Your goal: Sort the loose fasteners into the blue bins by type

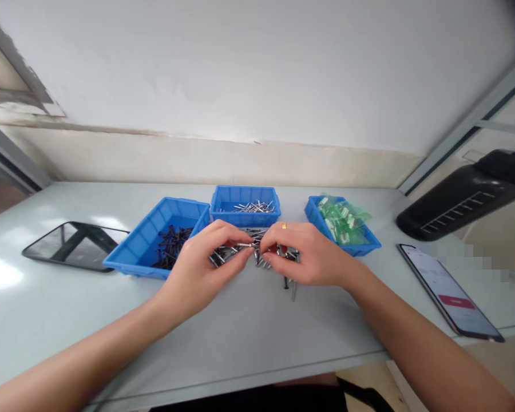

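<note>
Between thumb and forefinger, my left hand (210, 257) pinches a thin silver screw (245, 245), held sideways above the pile. My right hand (302, 252), with a ring on one finger, is closed in a pinch right beside the screw's inner end; what its fingertips hold is hidden. Under and behind both hands lies a loose pile of silver screws (260, 262) on the table, partly covered by the fingers. A black screw (286, 282) lies at the pile's near right edge.
Blue bins stand around the pile: black screws in the left bin (126, 252), silver screws in the back bin (245, 217), green plastic packets (345, 220) in the right bin. A mirror-like black-framed panel (68, 246) lies left; a phone (450, 292) and black bottle (459, 197) are right.
</note>
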`<state>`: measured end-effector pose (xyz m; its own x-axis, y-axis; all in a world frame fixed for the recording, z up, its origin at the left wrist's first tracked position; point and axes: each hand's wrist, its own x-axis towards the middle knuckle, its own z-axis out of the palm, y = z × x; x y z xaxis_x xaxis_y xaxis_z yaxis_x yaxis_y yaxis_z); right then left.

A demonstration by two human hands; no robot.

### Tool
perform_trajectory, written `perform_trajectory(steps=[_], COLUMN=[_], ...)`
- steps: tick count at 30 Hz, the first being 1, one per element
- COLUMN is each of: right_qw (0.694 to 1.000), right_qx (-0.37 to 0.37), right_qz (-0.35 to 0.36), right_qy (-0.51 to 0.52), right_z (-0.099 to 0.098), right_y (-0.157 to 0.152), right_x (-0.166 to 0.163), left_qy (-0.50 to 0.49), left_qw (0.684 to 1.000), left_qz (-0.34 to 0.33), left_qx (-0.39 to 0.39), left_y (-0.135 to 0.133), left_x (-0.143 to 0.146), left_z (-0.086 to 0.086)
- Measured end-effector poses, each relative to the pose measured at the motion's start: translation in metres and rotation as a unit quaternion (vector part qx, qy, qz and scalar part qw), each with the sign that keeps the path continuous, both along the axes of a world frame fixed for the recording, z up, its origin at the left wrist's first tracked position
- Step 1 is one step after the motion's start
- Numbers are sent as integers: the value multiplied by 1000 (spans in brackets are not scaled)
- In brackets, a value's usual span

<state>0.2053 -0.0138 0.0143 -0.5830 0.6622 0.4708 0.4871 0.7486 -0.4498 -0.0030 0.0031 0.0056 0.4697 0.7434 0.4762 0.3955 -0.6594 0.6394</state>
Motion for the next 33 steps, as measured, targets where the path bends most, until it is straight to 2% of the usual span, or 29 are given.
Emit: perform_trajectory(steps=[9, 16, 19, 23, 28, 33], right_qw=[1000, 998, 997, 998, 997, 996], right_qx=[-21, 42, 49, 29, 7, -59], right_qz=[10, -2, -1, 9, -2, 14], right_qy=[-7, 41, 68, 62, 76, 63], right_z=[-2, -2, -1, -1, -1, 1], right_y=[1, 0, -2, -4, -5, -4], right_x=[-2, -1, 0, -2, -2, -1], left_qy=[-23, -3, 24, 44, 57, 53], left_qw=[999, 1000, 1000, 998, 997, 998], left_qz=[-26, 2, -9, -31, -21, -28], left_qx=[27, 28, 10, -21, -38, -37], left_y=[0, -1, -1, 0, 1, 3], left_x=[1, 1, 1, 1, 1, 1], left_z=[-4, 0, 0, -2, -4, -4])
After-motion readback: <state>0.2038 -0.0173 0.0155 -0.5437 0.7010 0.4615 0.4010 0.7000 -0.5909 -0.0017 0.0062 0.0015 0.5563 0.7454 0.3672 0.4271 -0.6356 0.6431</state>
